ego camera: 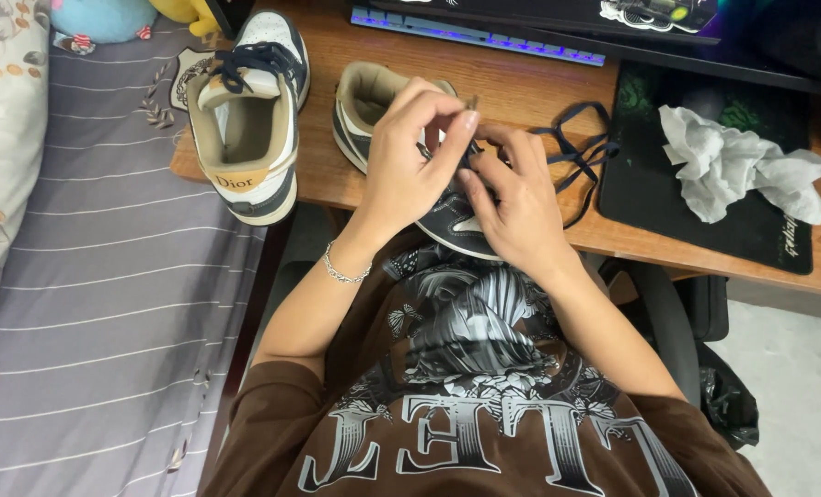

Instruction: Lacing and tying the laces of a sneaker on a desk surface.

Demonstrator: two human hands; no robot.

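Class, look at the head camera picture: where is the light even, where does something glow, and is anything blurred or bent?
Head view: even, soft light on the desk and both hands; the keyboard glows blue; the sneaker is sharp; frame edges bow slightly.

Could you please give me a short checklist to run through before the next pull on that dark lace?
1. Left hand pinching the lace tip: ok.
2. Right hand steadying the sneaker on the desk: ok.
3. Which eyelet the tip is at: cannot tell, fingers hide it.
4. Loose lace free of knots on the desk: cannot tell.
5. Second sneaker out of the way, at the desk's edge: ok.
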